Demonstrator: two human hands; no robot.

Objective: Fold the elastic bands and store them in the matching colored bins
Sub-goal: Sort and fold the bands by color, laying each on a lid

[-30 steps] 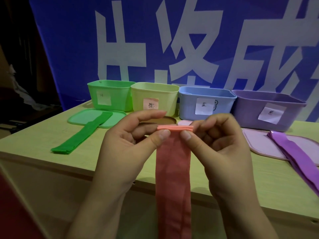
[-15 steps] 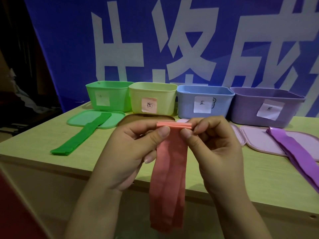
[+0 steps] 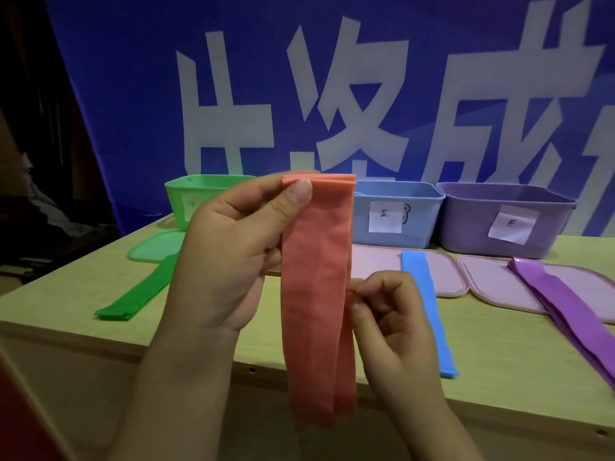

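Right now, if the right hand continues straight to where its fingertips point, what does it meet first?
The right hand points its fingertips left, at the hanging pink band. It would probably meet that band's right edge first; the fingertips look almost on it already, though depth is unclear.

Two bare hands and forearms are all that shows of the person. The left hand (image 3: 233, 254), to the left of the coral band (image 3: 316, 294), is broad, with a short, squarely trimmed thumbnail (image 3: 301, 194) of plain natural finish. The right hand (image 3: 389, 314), to the right of the coral band, shows rounded knuckles and one small short nail. Both forearms, the left forearm (image 3: 186, 394) and the right forearm (image 3: 422, 410), are uncovered down to the frame's lower edge
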